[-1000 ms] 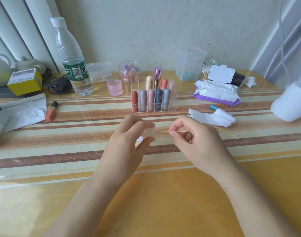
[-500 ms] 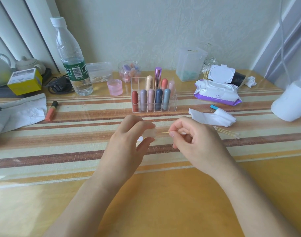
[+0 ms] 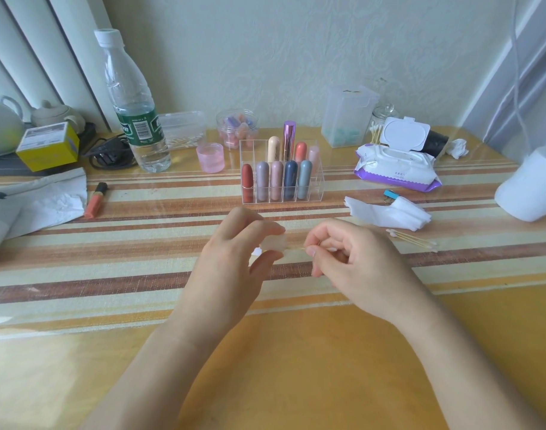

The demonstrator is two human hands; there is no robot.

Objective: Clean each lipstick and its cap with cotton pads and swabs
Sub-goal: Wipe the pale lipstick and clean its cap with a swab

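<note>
Left hand (image 3: 234,259) pinches a small translucent cap (image 3: 274,243) above my striped worktop (image 3: 110,243), near the clear organiser (image 3: 317,184) holding capsule lipsticks (image 3: 291,178); my right hand (image 3: 355,259) pinches a thin wooden swab (image 3: 296,248) touching it.

Tip of swab (image 3: 296,248) hidden in cap (image 3: 273,242)

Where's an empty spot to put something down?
Free: striped cloth between the loose lipstick and the left hand; yellow table near the forearms. Crowded: back row from bottle to wipes pack; tissues and swabs on the right.
</note>
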